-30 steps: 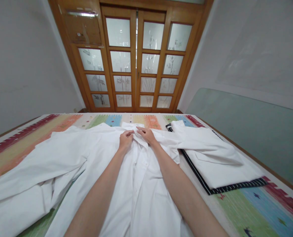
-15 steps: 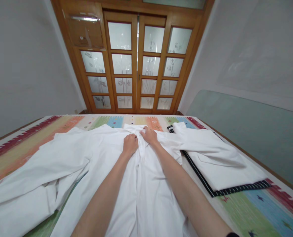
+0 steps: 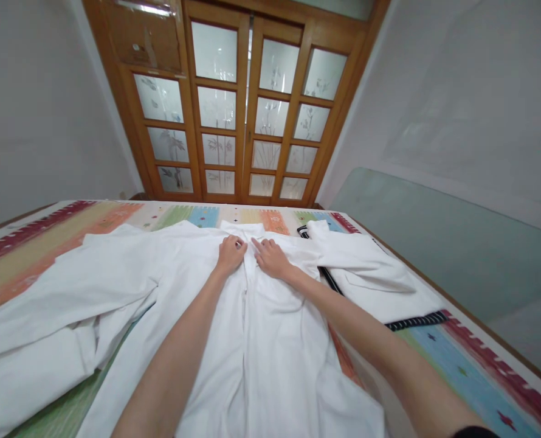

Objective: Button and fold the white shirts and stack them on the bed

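A long white shirt lies front up on the patterned bedspread, its collar at the far end and both sleeves spread outward. My left hand is closed in a pinch on the front edge just below the collar. On the other side of the front opening, my right hand rests on the cloth with its fingers apart, the index finger stretched toward the placket. Buttons are too small to make out.
A folded white cloth with a black striped border lies at right, partly under the right sleeve. Another folded white piece is at lower left. The colourful bedspread shows around them. Beyond stand wooden glass-paned doors; a pale green headboard-like panel lines the right.
My right hand has loosened from its grip near the collar and moved slightly nearer me, with its fingers spreading. My left hand still pinches the shirt front. The view has shifted a little.
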Available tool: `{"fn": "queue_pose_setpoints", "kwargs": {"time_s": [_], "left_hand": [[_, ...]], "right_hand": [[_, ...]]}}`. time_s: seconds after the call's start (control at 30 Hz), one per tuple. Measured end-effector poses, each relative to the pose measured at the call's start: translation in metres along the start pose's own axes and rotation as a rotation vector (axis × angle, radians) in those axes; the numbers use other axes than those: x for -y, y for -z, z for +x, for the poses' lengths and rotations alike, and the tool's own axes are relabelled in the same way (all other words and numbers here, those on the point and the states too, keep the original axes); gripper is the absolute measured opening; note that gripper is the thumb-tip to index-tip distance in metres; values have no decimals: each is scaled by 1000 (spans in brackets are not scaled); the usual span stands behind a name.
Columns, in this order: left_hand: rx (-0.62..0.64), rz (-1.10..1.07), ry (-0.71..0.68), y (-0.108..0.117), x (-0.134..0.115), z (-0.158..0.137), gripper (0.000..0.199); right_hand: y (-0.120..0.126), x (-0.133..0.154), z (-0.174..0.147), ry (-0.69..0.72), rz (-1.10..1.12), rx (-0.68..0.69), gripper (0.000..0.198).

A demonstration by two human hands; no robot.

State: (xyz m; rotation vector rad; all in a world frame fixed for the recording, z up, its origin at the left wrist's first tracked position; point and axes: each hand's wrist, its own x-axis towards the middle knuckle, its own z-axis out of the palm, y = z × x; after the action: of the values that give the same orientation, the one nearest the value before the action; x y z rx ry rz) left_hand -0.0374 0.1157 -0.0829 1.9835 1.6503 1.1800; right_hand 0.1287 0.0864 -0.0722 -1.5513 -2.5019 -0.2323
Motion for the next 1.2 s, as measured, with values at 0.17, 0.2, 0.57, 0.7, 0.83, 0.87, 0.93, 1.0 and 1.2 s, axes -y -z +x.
{"fn": "queue_pose_setpoints", "kwargs": {"time_s": [0.17,0.2,0.57,0.7,0.83,0.87,0.93,1.0,1.2], "left_hand": [[-20,-128,153,5,-2,1,11],[-24,-133,166,6,-2,1,11],[-48,-97,196,13,-2,-4,21],[-71,-33,185,15,-3,-6,23],[-8,-16,163,23,-6,-11,25],[11,-25,158,25,-6,-15,28],[50,-43,136,32,-6,-24,34],[100,-33,75,43,-3,-38,38],[166,255,-135,105,13,-97,43]], "right_hand": [[12,5,-97,248,24,22,51],[17,6,-118,269,48,44,52],[88,24,-293,386,328,271,78],[91,17,-322,403,347,156,66],[103,12,-342,331,351,62,60],[106,12,-346,312,369,29,58],[109,14,-351,274,406,-30,47],[110,17,-353,224,448,-84,28],[108,11,-355,86,443,-74,16]]}}
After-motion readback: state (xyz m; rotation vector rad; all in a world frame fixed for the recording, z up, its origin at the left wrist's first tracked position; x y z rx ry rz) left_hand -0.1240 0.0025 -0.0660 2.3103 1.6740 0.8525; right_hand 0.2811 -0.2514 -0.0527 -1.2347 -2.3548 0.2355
